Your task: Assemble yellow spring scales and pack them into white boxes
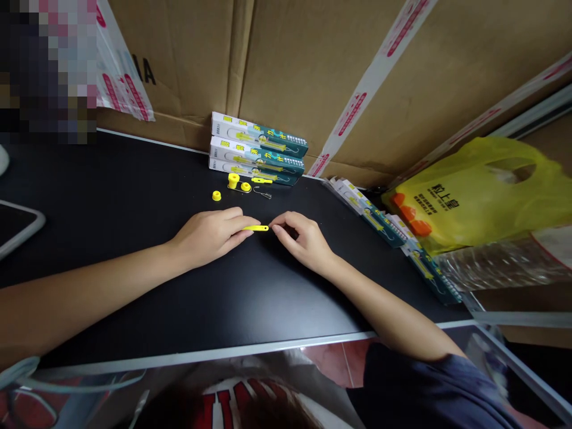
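My left hand (212, 235) pinches a slim yellow plastic strip (257, 227) with a small hole at its right end; the fingers cover its other end. Just right of that tip is my right hand (306, 239), thumb and forefinger brought together. Whether something tiny sits in that pinch is hidden. Beyond the hands lie small parts: a yellow spool-shaped piece (233, 181), a yellow ring-like cap (245, 187), another yellow cap (217, 195), a flat yellow piece (262, 180) and a thin metal hook with a spring (263, 192).
Printed boxes (257, 156) are stacked against a large cardboard carton (304, 71). More such boxes (370, 214) lie at the right, beside a yellow plastic bag (482, 208) and clear plastic packaging (496, 265). A white-edged device (22, 229) rests at the left of the black tabletop (277, 298).
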Motion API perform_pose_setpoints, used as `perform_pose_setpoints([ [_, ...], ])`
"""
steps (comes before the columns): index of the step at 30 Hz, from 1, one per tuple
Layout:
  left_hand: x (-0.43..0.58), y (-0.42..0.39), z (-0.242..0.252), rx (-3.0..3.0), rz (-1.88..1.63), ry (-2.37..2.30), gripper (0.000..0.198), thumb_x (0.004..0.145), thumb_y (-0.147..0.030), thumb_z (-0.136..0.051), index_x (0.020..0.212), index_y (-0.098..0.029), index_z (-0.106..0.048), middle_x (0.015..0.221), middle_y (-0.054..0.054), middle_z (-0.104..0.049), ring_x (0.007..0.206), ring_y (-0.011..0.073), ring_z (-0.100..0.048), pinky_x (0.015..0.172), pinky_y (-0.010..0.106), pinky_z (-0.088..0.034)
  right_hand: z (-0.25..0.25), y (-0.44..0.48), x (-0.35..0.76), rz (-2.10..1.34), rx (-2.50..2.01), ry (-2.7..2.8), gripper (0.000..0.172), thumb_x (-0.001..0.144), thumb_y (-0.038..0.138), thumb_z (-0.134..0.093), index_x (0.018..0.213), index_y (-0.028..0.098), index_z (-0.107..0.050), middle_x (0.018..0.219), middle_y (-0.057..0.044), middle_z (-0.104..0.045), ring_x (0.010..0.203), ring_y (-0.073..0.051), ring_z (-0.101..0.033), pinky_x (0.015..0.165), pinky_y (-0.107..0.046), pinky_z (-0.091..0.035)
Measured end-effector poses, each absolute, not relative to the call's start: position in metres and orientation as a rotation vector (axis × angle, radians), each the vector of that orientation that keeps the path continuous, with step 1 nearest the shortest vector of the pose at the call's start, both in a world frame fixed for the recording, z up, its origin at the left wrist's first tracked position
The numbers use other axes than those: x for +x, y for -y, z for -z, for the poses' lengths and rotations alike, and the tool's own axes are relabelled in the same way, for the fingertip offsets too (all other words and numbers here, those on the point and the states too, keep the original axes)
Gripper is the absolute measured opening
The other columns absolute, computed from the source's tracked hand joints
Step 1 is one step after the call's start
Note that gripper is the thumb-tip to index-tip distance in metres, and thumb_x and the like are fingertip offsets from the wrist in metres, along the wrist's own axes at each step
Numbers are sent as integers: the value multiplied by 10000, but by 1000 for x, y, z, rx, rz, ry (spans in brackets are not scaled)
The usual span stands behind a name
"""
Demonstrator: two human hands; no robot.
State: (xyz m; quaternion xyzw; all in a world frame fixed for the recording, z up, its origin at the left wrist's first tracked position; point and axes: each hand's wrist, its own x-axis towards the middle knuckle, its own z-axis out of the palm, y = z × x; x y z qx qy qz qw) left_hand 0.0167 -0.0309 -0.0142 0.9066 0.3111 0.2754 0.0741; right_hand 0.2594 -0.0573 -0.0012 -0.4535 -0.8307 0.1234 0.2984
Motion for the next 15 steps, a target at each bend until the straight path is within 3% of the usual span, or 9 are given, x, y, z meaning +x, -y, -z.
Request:
perform_pose_setpoints([
  [9,15,30,15,2667,-863,-954,362,1022,-331,-443,1254,-229,-701,909,37,-704,798,159,-687,724,248,-507,2,53,261,-298,-1206,2262,104,939,229,-548,925,222,-651,779,-29,-664,722,-172,-595,686,-309,-487],
  [15,15,29,15,2663,-906,-895,364,1031,-295,-438,1257,-171,-695,920,51,-706,815,157,-691,753,257,-518,-8,20,273,-138,-1318,2334,121,911,205,-564,970,202,-670,834,-55,-676,791,-200,-613,739,-334,-489],
])
